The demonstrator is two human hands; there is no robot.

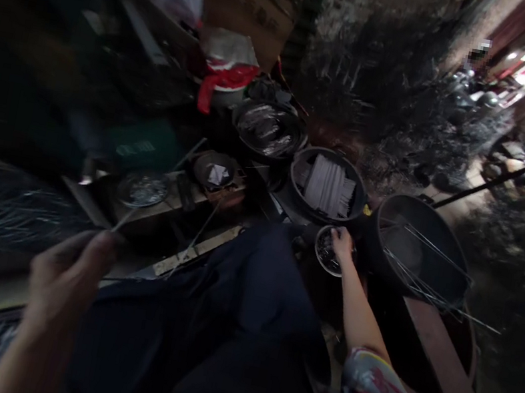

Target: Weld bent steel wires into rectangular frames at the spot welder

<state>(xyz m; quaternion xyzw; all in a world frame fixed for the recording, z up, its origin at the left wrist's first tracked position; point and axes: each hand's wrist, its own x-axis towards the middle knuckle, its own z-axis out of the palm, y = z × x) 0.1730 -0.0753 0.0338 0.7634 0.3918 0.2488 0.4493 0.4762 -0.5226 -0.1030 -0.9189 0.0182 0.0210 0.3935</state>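
Note:
My left hand (pixel 71 271) is closed in a fist-like grip at the left, blurred by motion. A thin pale rod (pixel 123 219) sticks up out of it. To the right, my right hand (pixel 343 243) reaches down into a small round bowl (pixel 328 271) of dark little pieces. Its fingers are drawn together among those pieces; what they pinch is too small to make out. Just behind this bowl stands a basin (pixel 293 185) packed with bundled grey strips (pixel 326 186). A large dark pan (pixel 438 238) with long thin metal rods (pixel 423 279) lies beside my right forearm.
Dark cloth (pixel 246 288) covers my lap. Farther off are a basin of shiny pieces (pixel 268 131), a small dish (pixel 201 169) with white scraps, and a plate of small bits (pixel 141 190). A cardboard box (pixel 244 14) stands behind. Many thin wires (pixel 11 206) lie at the left.

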